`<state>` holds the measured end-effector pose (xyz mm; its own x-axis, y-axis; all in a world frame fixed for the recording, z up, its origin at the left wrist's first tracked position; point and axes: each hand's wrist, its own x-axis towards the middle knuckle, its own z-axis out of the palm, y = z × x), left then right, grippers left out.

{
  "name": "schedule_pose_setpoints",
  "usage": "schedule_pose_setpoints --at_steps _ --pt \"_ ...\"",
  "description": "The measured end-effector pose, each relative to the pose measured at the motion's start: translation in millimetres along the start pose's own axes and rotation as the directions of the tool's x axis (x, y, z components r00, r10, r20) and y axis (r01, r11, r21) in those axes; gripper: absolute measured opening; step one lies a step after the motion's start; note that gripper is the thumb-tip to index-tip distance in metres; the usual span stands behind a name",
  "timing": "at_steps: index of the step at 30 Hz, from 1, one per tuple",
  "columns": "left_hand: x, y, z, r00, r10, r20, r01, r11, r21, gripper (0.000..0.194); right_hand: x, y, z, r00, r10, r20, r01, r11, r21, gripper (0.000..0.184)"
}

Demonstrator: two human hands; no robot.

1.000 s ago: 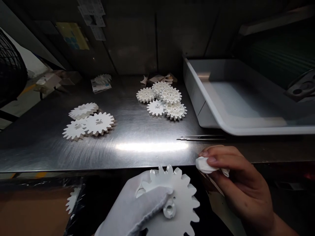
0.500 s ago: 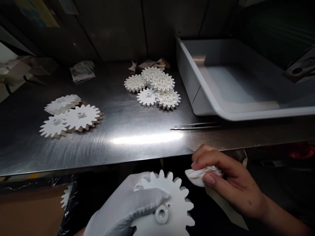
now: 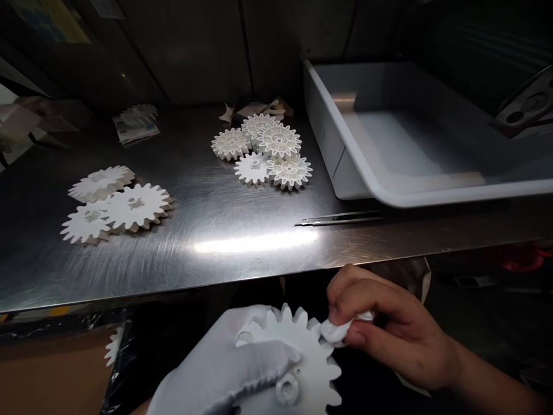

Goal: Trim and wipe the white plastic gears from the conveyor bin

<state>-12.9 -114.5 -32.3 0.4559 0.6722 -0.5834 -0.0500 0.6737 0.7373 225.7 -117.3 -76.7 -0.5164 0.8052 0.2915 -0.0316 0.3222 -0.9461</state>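
My left hand (image 3: pixel 216 369), in a white fabric glove, holds a large white plastic gear (image 3: pixel 309 360) below the table edge, with its hub (image 3: pixel 287 389) facing up. The glove covers the gear's left part, and the lower teeth run out of the picture. My right hand (image 3: pixel 391 323), bare, pinches a crumpled white cloth (image 3: pixel 341 329). The cloth presses against the teeth on the gear's upper right side.
On the steel table (image 3: pixel 216 242) lie two groups of white gears (image 3: pixel 118 206) (image 3: pixel 261 153), with tweezers (image 3: pixel 339 219) near the front. A grey plastic tray (image 3: pixel 432 195) stands at the right. Paper with gears (image 3: pixel 136 120) and scraps (image 3: pixel 254 109) lie behind.
My right hand has moved left and down, bringing the cloth from beside the gear onto its teeth. The gear stays in my left hand, and the table scene has shifted slightly left.
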Motion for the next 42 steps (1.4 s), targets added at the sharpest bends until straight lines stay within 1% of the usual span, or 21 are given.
schedule_pose_setpoints --at_steps 2,3,4,5,6,7,9,11,15,17,19,21,23,26,28,30,32,34,36,39,42 --pt "1.2 -2.8 -0.5 0.997 -0.051 0.064 0.049 0.998 0.031 0.007 1.7 -2.4 -6.8 0.985 0.069 0.159 -0.058 0.996 -0.073 0.015" --pt "1.5 -4.0 -0.4 0.993 -0.075 0.088 0.071 0.996 0.046 0.007 2.1 -3.5 -10.8 0.963 0.131 0.236 -0.098 0.984 -0.147 0.014" --pt "1.6 -4.9 -0.1 0.990 -0.093 0.102 0.087 0.994 0.060 0.008 2.3 -4.6 -14.7 0.939 0.194 0.284 -0.132 0.966 -0.223 0.014" --pt "1.5 -5.5 0.3 0.988 -0.108 0.114 0.100 0.992 0.071 0.009 2.3 -5.4 -18.1 0.927 0.232 0.293 -0.152 0.950 -0.273 0.015" --pt "1.4 -5.6 0.8 0.985 -0.118 0.123 0.109 0.991 0.079 0.009 2.4 -6.0 -20.7 0.932 0.241 0.269 -0.161 0.944 -0.289 0.015" --pt "1.1 -5.4 1.3 0.983 -0.124 0.133 0.114 0.990 0.085 0.010 2.7 -6.4 -22.3 0.952 0.215 0.216 -0.153 0.950 -0.272 0.016" --pt "0.6 -4.4 1.9 0.979 -0.131 0.154 0.117 0.988 0.095 0.011 3.9 -6.8 -22.6 0.989 0.118 0.094 -0.097 0.974 -0.204 0.020" --pt "0.3 -3.5 1.9 0.977 -0.132 0.170 0.114 0.987 0.111 0.010 6.4 -7.1 -19.7 0.997 0.053 0.057 -0.043 0.987 -0.156 0.024" --pt "0.3 -4.2 0.9 0.974 -0.123 0.193 0.093 0.984 0.155 0.008 12.7 -7.7 -11.4 0.996 0.029 0.079 -0.025 0.998 -0.052 0.026" --pt "0.9 -4.8 0.6 0.969 -0.124 0.213 0.086 0.980 0.177 0.015 14.8 -7.1 -8.6 0.995 0.030 0.100 -0.029 1.000 -0.009 0.023" --pt "1.8 -4.5 0.6 0.963 -0.134 0.233 0.088 0.976 0.199 0.021 15.6 -5.8 -7.8 0.981 0.074 0.180 -0.068 0.997 -0.037 0.020" --pt "2.7 -2.6 0.8 0.959 -0.154 0.239 0.101 0.970 0.222 0.021 15.4 -5.1 -8.9 0.961 0.136 0.241 -0.112 0.987 -0.112 0.020" --pt "3.2 0.6 1.2 0.957 -0.191 0.220 0.132 0.958 0.256 0.015 15.6 -6.2 -11.1 0.966 0.152 0.210 -0.122 0.981 -0.151 0.021" --pt "3.3 4.5 2.5 0.941 -0.237 0.242 0.162 0.943 0.292 0.009 19.5 -11.8 -13.4 0.988 0.089 0.129 -0.076 0.991 -0.107 0.021" --pt "3.4 4.7 3.8 0.931 -0.255 0.261 0.175 0.939 0.295 0.010 24.7 -16.0 -12.5 0.989 0.052 0.141 -0.042 0.997 -0.069 0.021" --pt "3.8 2.8 4.4 0.929 -0.274 0.249 0.184 0.925 0.333 0.014 30.4 -18.3 -9.7 0.980 0.030 0.198 -0.020 0.999 -0.048 0.021" --pt "4.7 0.0 3.4 0.936 -0.258 0.240 0.148 0.905 0.400 0.016 34.3 -17.9 -6.8 0.958 0.070 0.278 -0.041 0.993 -0.108 0.022" --pt "5.9 -3.0 0.3 0.944 -0.202 0.260 0.068 0.893 0.446 0.018 35.4 -15.1 -5.3 0.935 0.157 0.317 -0.092 0.973 -0.212 0.022" --pt "7.5 -6.5 -4.4 0.947 -0.146 0.286 -0.001 0.889 0.458 0.021 34.5 -11.6 -5.9 0.944 0.191 0.270 -0.120 0.959 -0.257 0.023" --pt "12.6 -15.1 -11.6 0.943 -0.096 0.319 -0.073 0.876 0.478 0.025 33.8 -8.2 -8.3 0.979 0.131 0.153 -0.100 0.976 -0.194 0.022" --pt "20.0 -26.3 -15.5 0.941 -0.055 0.334 -0.122 0.864 0.488 0.024 38.0 -7.9 -6.5 0.982 0.106 0.160 -0.088 0.990 -0.113 0.020"
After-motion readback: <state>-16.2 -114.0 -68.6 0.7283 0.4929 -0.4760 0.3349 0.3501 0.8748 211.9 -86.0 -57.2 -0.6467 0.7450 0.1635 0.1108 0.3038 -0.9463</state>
